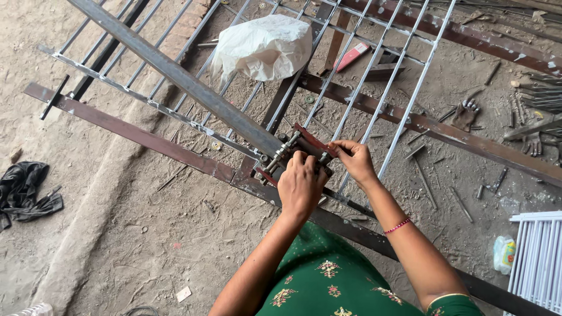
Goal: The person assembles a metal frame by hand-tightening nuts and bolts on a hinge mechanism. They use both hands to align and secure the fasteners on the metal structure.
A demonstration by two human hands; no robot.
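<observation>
A small reddish-brown metal jig (304, 149), fitted with bolts and rollers, sits where a broad grey steel bar (175, 73) meets a rusty flat bar (140, 136) lying on the dirt floor (146, 234), and everything else is best placed from it. Judging by how things lie, the work is somewhere in the middle: thin rods of a pale welded grille (374, 70) already run through or past the jig, yet both hands are on it, so whatever it is set to do there looks unfinished. The left hand (300, 186) rests on the near side of the jig, fingers curled down over its edge in a firm clasp, knuckles towards the camera. The right hand (353, 161) is just right of the jig, fingers bent and pinching its upper right corner or the rod beside it; the fingertips hide the contact, so I cannot tell which of the two it grips. Neither hand is slack. Above the jig, well apart, a crumpled white sack (266, 47) lies on the grille, with a small pink-red flat piece (353, 55) to its right. Far left of the jig a black cloth (26, 190) lies on the floor, and far right are a dusty work glove (466, 114) and scattered rod offcuts.
</observation>
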